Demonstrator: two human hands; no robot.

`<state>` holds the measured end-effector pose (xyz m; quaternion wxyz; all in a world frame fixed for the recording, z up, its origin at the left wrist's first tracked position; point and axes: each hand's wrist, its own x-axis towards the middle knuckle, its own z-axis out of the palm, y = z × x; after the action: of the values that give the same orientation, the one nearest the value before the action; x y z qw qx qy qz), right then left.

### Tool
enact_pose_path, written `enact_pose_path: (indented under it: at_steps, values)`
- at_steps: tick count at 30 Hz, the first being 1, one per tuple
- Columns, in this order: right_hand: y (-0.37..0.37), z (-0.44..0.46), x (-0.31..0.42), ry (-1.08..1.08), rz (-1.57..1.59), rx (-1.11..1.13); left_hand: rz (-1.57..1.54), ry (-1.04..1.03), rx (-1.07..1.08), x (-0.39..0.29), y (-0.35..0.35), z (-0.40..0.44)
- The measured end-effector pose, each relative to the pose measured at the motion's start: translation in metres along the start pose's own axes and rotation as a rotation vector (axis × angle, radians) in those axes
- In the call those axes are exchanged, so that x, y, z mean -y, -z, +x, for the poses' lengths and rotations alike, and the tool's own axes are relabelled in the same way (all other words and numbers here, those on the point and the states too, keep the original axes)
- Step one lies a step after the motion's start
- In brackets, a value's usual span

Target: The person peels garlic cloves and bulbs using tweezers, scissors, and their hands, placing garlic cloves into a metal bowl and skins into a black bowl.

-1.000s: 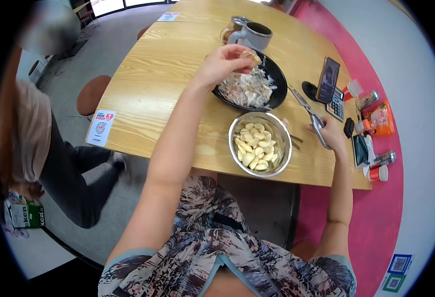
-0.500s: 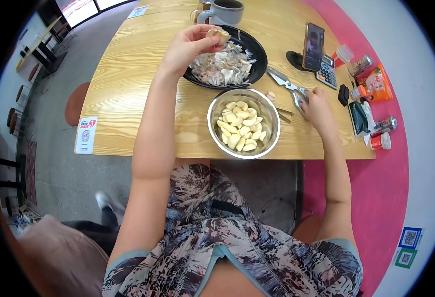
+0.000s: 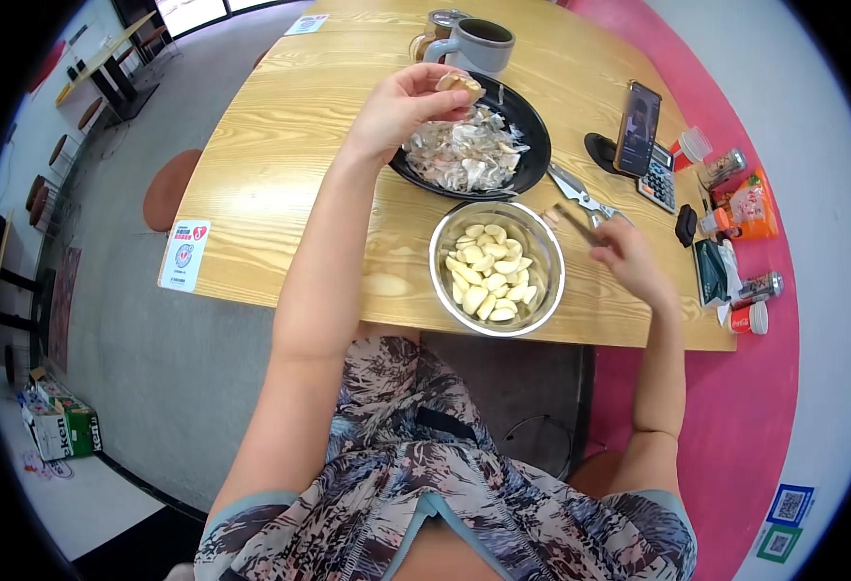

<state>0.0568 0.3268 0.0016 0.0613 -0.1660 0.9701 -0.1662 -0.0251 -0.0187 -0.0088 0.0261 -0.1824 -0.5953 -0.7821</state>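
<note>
My left hand is raised over the near-left part of the black plate, pinching a partly peeled piece of garlic. Papery garlic skins are heaped on that plate. Just below it, a steel bowl holds several peeled cloves. To the bowl's right, my right hand has its fingers closed at the end of a thin metal tool; its exact kind is unclear. Scissors lie right behind this hand, and a small garlic clove is beside the tool.
A grey mug and a glass jar stand at the back. On the right are a propped phone, a calculator, spice jars, an orange packet and a red cup. The wooden table ends close to my lap.
My right hand has left the scissors on the table and taken up the thin metal tool. My left hand still pinches the garlic. The view has shifted, and the person at lower left is mostly out of sight.
</note>
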Motion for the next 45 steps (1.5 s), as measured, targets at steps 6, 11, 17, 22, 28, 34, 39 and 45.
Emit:
enact_pose_path:
  at_steps: [6, 11, 17, 22, 28, 34, 39, 45]
  values:
    - [0.032, 0.028, 0.040, 0.132, 0.708, -0.260, 0.028, -0.001, -0.018, -0.003, -0.002, -0.001]
    - [0.014, 0.085, 0.071, 0.271, 0.752, -0.266, 0.027, -0.006, -0.026, -0.001, 0.000, 0.000]
    - [-0.008, 0.128, 0.087, 0.241, 0.344, -0.294, 0.028, -0.017, -0.071, 0.001, 0.003, 0.001]
    - [-0.023, 0.146, 0.078, 0.272, 0.002, -0.374, 0.038, -0.014, -0.075, -0.001, 0.004, 0.000]
    - [-0.013, 0.146, 0.068, 0.153, 0.394, -0.222, 0.032, -0.029, -0.071, 0.004, 0.005, 0.001]
    - [0.001, 0.135, 0.071, 0.168, 0.849, -0.133, 0.102, 0.026, -0.018, 0.002, 0.001, -0.001]
    - [0.005, 0.131, 0.079, 0.203, 0.940, -0.107, 0.223, 0.032, 0.031, -0.005, -0.008, -0.005]
    - [0.004, 0.129, 0.096, 0.292, 1.030, -0.182, 0.391, 0.025, 0.033, -0.007, -0.015, -0.008]
